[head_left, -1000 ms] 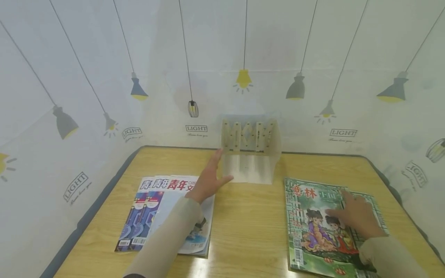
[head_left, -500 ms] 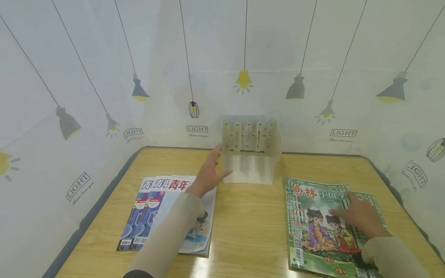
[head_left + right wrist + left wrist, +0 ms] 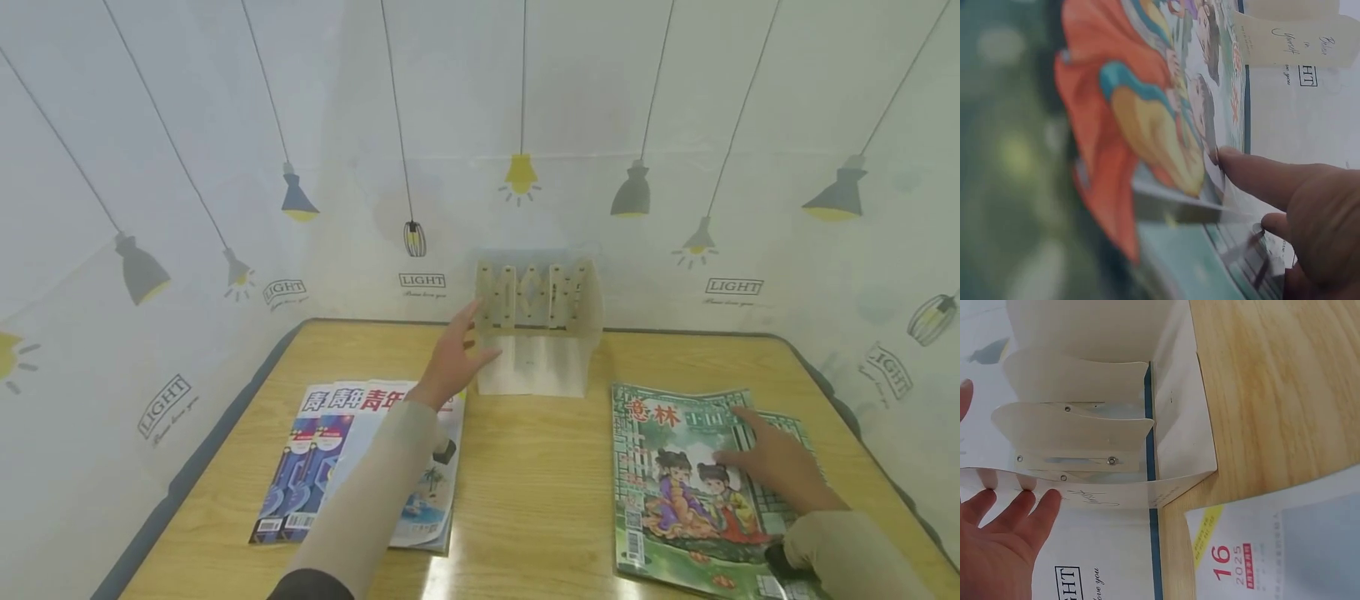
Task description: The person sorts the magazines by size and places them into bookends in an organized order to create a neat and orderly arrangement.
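Observation:
A white multi-slot desktop file rack (image 3: 534, 367) stands at the back of the wooden table. My left hand (image 3: 452, 358) is at its left side, fingertips touching the outer wall (image 3: 1094, 495) and thumb out toward the front. On the right, my right hand (image 3: 780, 462) rests on green illustrated magazines (image 3: 663, 533), one partly covering another. Its index finger reaches toward the top magazine's upper right corner, and the thumb (image 3: 1254, 172) touches the cover. Whether any finger is beneath the cover, I cannot tell.
Several overlapping magazines (image 3: 300, 492) lie at the left, partly under my left forearm. Bare wood (image 3: 536, 483) separates them from the green ones. A white lamp-printed backdrop (image 3: 592, 92) encloses the back and sides of the table.
The left hand stays against the rack's side with only a slight shift. The right hand has moved slightly over the green magazines. The head view has shifted a little.

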`<state>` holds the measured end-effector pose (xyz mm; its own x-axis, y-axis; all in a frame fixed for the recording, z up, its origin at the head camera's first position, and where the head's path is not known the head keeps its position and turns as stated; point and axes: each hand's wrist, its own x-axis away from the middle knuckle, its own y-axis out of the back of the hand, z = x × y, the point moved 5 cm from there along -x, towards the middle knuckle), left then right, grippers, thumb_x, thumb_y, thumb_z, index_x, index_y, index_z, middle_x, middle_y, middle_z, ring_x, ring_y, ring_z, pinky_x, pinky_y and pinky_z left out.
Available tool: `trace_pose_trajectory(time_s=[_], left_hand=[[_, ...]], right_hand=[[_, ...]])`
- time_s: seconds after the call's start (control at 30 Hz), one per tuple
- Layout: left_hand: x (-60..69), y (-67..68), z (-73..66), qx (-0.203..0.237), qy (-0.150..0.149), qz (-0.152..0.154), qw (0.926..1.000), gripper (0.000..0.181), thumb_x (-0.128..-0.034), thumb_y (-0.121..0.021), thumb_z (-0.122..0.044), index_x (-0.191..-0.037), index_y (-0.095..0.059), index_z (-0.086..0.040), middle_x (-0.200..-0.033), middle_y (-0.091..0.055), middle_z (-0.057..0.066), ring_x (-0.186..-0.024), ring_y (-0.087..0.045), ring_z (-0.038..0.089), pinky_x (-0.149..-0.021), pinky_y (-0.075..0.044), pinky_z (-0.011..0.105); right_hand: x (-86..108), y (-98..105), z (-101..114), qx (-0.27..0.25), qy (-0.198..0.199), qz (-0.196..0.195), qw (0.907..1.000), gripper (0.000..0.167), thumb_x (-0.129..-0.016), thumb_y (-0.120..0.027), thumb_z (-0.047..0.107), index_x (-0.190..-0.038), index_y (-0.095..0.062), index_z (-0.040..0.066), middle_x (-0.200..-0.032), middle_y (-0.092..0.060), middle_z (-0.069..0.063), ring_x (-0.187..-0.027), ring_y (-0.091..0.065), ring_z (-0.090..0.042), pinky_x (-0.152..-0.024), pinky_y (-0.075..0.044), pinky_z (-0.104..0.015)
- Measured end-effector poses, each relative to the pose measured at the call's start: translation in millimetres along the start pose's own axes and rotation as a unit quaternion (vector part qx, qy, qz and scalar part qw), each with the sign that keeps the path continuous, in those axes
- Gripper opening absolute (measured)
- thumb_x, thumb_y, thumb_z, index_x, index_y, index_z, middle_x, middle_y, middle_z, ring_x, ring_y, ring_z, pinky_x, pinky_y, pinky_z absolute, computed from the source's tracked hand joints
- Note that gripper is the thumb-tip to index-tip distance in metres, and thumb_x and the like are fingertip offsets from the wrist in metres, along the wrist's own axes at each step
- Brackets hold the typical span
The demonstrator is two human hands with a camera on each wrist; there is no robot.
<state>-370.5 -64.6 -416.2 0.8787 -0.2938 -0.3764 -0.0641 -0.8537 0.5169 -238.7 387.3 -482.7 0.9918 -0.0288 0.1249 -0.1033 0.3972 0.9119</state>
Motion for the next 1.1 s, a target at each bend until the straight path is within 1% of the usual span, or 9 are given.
trace_pose_trajectory(time_s=[0.13, 0.17, 0.37, 0.53, 0.63, 0.73, 0.83, 0.97, 1.1], left_hand=[[-3.6, 2.3, 0.6, 0.011, 0.002, -0.002, 0.9999, 0.084, -0.0866, -0.074, -0.018, -0.154, -0.026, -0.028, -0.157, -0.027, -0.004, -0.131, -0.042, 0.026, -0.1, -0.047, 0.041], [-4.3, 2.9, 0.9, 0.013, 0.005, -0.001, 0.9999, 0.083, -0.0863, -0.074, -0.017, -0.154, -0.027, -0.028, -0.157, -0.027, -0.004, -0.13, -0.043, 0.026, -0.099, -0.047, 0.04], [-9.8, 8.1, 4.4, 0.008, 0.016, 0.006, 0.9998, 0.083, -0.0858, -0.074, -0.015, -0.153, -0.028, -0.034, -0.156, -0.028, -0.006, -0.126, -0.048, 0.026, -0.094, -0.051, 0.035], [-14.8, 13.4, 6.6, 0.001, 0.029, 0.013, 0.9995, 0.08, -0.0867, -0.073, -0.015, -0.151, -0.032, -0.037, -0.153, -0.037, 0.002, -0.121, -0.054, 0.026, -0.088, -0.054, 0.036], [-17.7, 15.3, 5.7, -0.001, 0.038, 0.025, 0.999, 0.078, -0.0872, -0.073, -0.015, -0.15, -0.033, -0.038, -0.149, -0.042, 0.007, -0.117, -0.057, 0.024, -0.086, -0.055, 0.035], [-20.2, 16.4, 2.9, -0.007, 0.037, 0.035, 0.9987, 0.077, -0.0869, -0.073, -0.015, -0.15, -0.034, -0.037, -0.146, -0.044, 0.01, -0.113, -0.059, 0.023, -0.085, -0.056, 0.035], [-21.5, 16.7, 0.1, -0.017, 0.035, 0.041, 0.9984, 0.077, -0.0871, -0.073, -0.016, -0.15, -0.033, -0.038, -0.146, -0.044, 0.01, -0.113, -0.059, 0.024, -0.084, -0.056, 0.035], [-21.6, 16.7, -1.7, -0.024, 0.036, 0.044, 0.9981, 0.078, -0.0875, -0.073, -0.016, -0.15, -0.032, -0.04, -0.149, -0.04, 0.006, -0.116, -0.057, 0.023, -0.087, -0.055, 0.035], [-21.1, 17.0, -2.1, -0.03, 0.028, 0.045, 0.9981, 0.081, -0.0877, -0.073, -0.018, -0.151, -0.028, -0.041, -0.151, -0.037, 0.005, -0.117, -0.055, 0.021, -0.088, -0.054, 0.033]], right_hand=[[1.2, 0.6, 0.2, -0.016, 0.013, 0.001, 0.9998, 0.101, -0.081, -0.072, 0.054, -0.148, -0.025, -0.005, -0.14, -0.031, -0.042, -0.113, -0.04, -0.063, -0.079, -0.041, -0.072], [1.5, 0.8, -0.3, -0.019, 0.018, -0.003, 0.9996, 0.099, -0.082, -0.072, 0.052, -0.148, -0.026, -0.005, -0.14, -0.031, -0.042, -0.114, -0.04, -0.063, -0.081, -0.04, -0.073], [3.1, 4.9, -2.4, -0.049, 0.04, -0.012, 0.9979, 0.09, -0.084, -0.075, 0.036, -0.148, -0.027, -0.004, -0.141, -0.029, -0.042, -0.12, -0.032, -0.063, -0.088, -0.034, -0.075], [3.8, 9.9, -3.3, -0.066, 0.047, -0.012, 0.9966, 0.084, -0.085, -0.074, 0.025, -0.15, -0.027, 0.0, -0.144, -0.027, -0.041, -0.122, -0.029, -0.064, -0.089, -0.031, -0.077], [4.3, 12.2, -2.1, -0.063, 0.05, -0.012, 0.9967, 0.083, -0.086, -0.073, 0.023, -0.15, -0.027, 0.0, -0.143, -0.027, -0.041, -0.122, -0.029, -0.064, -0.089, -0.03, -0.077], [5.3, 13.9, -0.2, -0.058, 0.048, -0.012, 0.9971, 0.082, -0.086, -0.072, 0.022, -0.15, -0.027, 0.0, -0.142, -0.028, -0.041, -0.12, -0.031, -0.064, -0.089, -0.031, -0.077], [6.5, 15.5, 2.3, -0.059, 0.049, -0.018, 0.9969, 0.082, -0.086, -0.072, 0.02, -0.151, -0.026, 0.001, -0.141, -0.029, -0.043, -0.118, -0.033, -0.065, -0.087, -0.034, -0.076], [8.0, 17.9, 5.6, -0.064, 0.057, -0.032, 0.9958, 0.083, -0.086, -0.072, 0.018, -0.152, -0.025, 0.003, -0.139, -0.03, -0.044, -0.116, -0.036, -0.065, -0.085, -0.037, -0.075], [9.1, 20.3, 7.7, -0.072, 0.052, -0.041, 0.9952, 0.085, -0.086, -0.072, 0.019, -0.154, -0.023, 0.007, -0.139, -0.03, -0.044, -0.117, -0.035, -0.065, -0.085, -0.037, -0.075]])
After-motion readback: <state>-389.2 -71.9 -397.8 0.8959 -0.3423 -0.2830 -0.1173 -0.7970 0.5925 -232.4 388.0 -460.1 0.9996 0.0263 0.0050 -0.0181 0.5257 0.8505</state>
